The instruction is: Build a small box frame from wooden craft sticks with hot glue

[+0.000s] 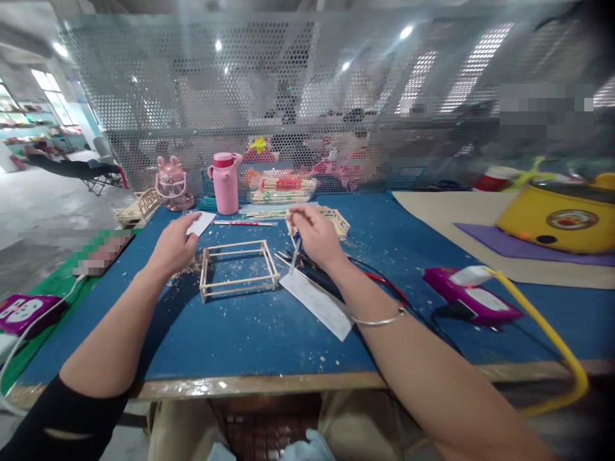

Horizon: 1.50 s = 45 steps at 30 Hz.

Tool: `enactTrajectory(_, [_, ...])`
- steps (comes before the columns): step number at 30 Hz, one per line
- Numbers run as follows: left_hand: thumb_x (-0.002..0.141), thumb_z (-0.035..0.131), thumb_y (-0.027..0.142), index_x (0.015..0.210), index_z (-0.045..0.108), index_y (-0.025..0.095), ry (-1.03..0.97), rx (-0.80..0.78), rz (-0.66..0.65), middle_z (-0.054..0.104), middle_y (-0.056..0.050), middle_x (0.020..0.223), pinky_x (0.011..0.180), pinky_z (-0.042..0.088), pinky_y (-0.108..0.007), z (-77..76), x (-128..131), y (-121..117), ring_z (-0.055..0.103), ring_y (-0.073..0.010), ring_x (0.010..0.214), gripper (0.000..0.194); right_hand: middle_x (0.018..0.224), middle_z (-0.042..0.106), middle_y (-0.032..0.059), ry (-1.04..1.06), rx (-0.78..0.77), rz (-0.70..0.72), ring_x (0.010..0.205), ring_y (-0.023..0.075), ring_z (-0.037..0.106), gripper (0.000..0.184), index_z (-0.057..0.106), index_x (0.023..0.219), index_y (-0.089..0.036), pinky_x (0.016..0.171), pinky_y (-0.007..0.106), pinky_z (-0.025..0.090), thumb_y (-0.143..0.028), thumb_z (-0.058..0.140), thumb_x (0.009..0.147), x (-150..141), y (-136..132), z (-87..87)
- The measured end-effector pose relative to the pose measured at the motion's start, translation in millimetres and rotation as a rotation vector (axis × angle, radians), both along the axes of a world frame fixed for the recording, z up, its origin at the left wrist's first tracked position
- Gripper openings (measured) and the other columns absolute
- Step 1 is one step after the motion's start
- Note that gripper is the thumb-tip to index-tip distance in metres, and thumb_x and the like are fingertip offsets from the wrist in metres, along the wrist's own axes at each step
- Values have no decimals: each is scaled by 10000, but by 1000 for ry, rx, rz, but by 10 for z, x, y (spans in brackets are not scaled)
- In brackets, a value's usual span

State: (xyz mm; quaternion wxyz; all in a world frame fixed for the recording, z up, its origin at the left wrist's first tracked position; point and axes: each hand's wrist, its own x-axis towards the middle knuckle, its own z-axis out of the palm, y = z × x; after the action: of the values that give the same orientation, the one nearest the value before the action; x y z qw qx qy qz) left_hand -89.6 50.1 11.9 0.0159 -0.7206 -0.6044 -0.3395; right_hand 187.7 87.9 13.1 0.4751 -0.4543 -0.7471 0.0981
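My left hand [173, 248] is at the left of the blue table, its thumb and fingers closed on a small white card [202, 224]. A box-shaped frame of thin wooden sticks [240, 286] stands on the table between my hands. My right hand [317, 238] is right of it, fingers curled together; what they hold, if anything, I cannot make out. Just below those fingers is a thin translucent stick [295, 257], and a white paper strip [317, 306] lies beneath the wrist. Partly hidden behind the right hand is another wooden stick piece [339, 223].
A pink thermos [225, 186], a pink bottle [173, 186] and bagged sticks [283, 189] stand along the back by a perforated metal screen [230, 96]. Purple power strips [468, 296] with cords lie at both sides. A yellow pot [562, 214] sits at right. Wood crumbs dot the table.
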Motion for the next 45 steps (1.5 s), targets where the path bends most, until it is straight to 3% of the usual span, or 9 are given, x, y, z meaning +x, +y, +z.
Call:
enactTrajectory(7, [725,507,302,1245,545,141,-198,-415,-350,594,-90,1255,964,426,-362,-261,-45,-17,568,-230,1124,545,1022,674,89,-688,-392,-379,907,212,614,339,634,1041,-196,720,269,437,-154,543,718,433,187,22])
enactTrajectory(11, [751,526,338,1210,582,171,-243,-468,-313,655,-78,1164,930,447,-358,-290,-10,11,600,-228,1073,491,1109,628,200,-732,-501,-497,959,295,604,433,618,1105,-111,699,324,441,-264,618,700,651,330,-53])
enactTrajectory(16, [749,562,342,1127,642,150,-314,-429,-233,706,-95,1043,900,460,-360,-253,42,-15,632,-241,998,431,1025,681,110,-732,-515,-456,950,241,613,329,677,1020,-192,688,276,437,-346,606,738,666,377,-117])
enactTrajectory(23, [622,756,230,1022,658,144,-1017,-684,-212,718,-51,823,634,524,-236,-164,124,-111,670,-157,710,421,1145,625,145,-630,-419,-563,1047,279,573,375,624,1130,-167,788,343,456,-267,532,781,536,282,-21])
enactTrajectory(27, [679,669,59,914,663,114,-1176,-878,-194,706,-76,807,551,527,-175,-111,221,-178,674,-127,668,241,1327,493,135,-352,-217,-188,1185,247,477,578,477,1285,-153,917,353,429,-88,497,712,352,108,88])
enactTrajectory(30, [741,577,16,910,652,99,-1257,-1002,-191,696,-79,771,511,521,-137,-52,282,-232,666,-104,618,203,1394,420,121,-102,-436,437,1134,193,526,797,266,1402,-191,838,295,488,-51,523,661,191,-37,108])
enactTrajectory(32, [778,536,31,934,642,100,-1283,-1006,-210,689,-77,758,462,500,-112,-19,288,-247,654,-91,592,201,1383,432,125,17,-592,627,1091,177,554,858,209,1413,-202,830,282,496,-78,584,652,105,-99,88])
enactTrajectory(38, [849,445,114,909,608,134,-1194,-944,-96,660,-39,669,402,460,-97,-6,206,-181,587,-56,457,174,1093,630,105,214,-805,605,814,132,640,646,371,1288,-148,632,216,509,-180,645,703,-33,-143,14])
enactTrajectory(45, [856,496,275,703,588,119,-934,-990,3,627,-64,538,346,381,-125,-86,143,-176,508,-66,369,237,785,671,64,-154,-1004,436,569,121,610,559,437,1216,-112,379,169,379,-333,649,749,-123,-259,50])
